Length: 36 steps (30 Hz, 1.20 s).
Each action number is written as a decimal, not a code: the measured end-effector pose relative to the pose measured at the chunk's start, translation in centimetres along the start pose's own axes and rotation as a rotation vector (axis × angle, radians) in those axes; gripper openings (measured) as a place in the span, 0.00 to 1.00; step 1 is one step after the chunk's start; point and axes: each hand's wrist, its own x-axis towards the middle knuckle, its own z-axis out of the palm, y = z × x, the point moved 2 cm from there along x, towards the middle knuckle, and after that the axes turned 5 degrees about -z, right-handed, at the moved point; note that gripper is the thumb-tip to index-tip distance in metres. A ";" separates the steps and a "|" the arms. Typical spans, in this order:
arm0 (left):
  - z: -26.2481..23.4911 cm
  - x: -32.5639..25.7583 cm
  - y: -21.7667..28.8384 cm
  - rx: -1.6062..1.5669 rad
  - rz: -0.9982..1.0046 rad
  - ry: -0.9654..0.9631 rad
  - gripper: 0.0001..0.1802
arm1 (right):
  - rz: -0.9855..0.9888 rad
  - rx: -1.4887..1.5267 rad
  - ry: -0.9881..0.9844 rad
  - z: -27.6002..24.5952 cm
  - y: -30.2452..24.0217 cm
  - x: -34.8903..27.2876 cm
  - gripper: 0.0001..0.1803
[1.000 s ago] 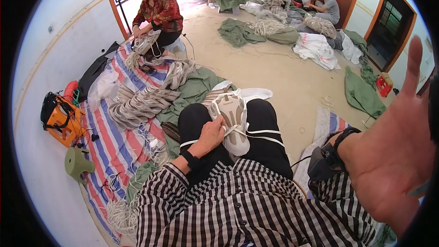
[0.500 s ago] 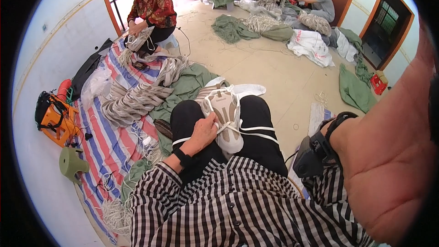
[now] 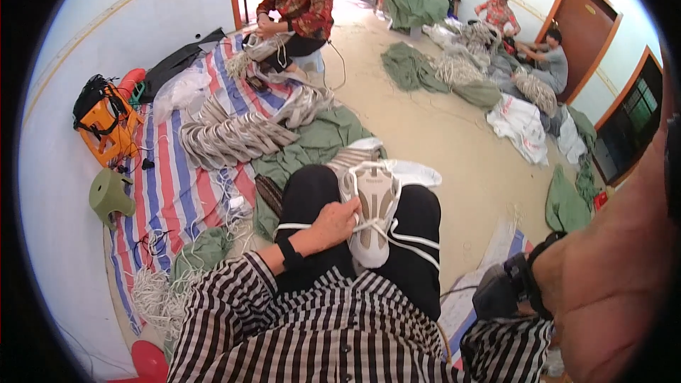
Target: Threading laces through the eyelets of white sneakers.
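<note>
On my lap, between the knees, lies a white and beige shoe upper [image 3: 373, 202] with its toe pointing toward me. A white shoelace [image 3: 415, 241] crosses it, and loose ends trail over both thighs. My left hand [image 3: 335, 225] has its fingers closed on the upper's left edge, beside the crossed lace. Close to the camera on the right looms my right hand [image 3: 603, 276], palm showing and fingers cut off by the picture's edge. A black device [image 3: 507, 287] is strapped at that wrist. More striped uppers [image 3: 355, 156] lie just past my knees.
Left, a striped sheet [image 3: 167, 198] bears a row of shoe uppers [image 3: 234, 135] and a lace heap [image 3: 159, 298]. Along the wall stand a green stool [image 3: 110, 195] and an orange stool [image 3: 106, 131]. A seated co-worker [image 3: 301, 3] handles uppers; two more people sit far right among sacks [image 3: 518, 128].
The view has swung, so the room appears shifted right and down. My left hand still grips the upper on my lap. The raised right hand sits lower in the picture.
</note>
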 end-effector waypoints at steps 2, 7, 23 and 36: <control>-0.2 0.1 0.3 -0.023 -0.017 -0.015 0.07 | 0.017 -0.021 -0.009 0.0 -0.5 -0.3 0.39; 0.1 0.3 -0.6 -0.009 -0.034 -0.023 0.08 | 0.043 -0.076 -0.017 0.9 -2.4 -1.1 0.39; -0.5 -0.1 -0.6 -0.066 -0.067 -0.011 0.06 | 0.486 -0.224 -0.499 3.3 -4.1 -8.5 0.17; -2.7 0.7 2.9 0.383 0.238 -0.025 0.23 | 0.467 -0.369 -1.047 3.1 1.2 -28.1 0.09</control>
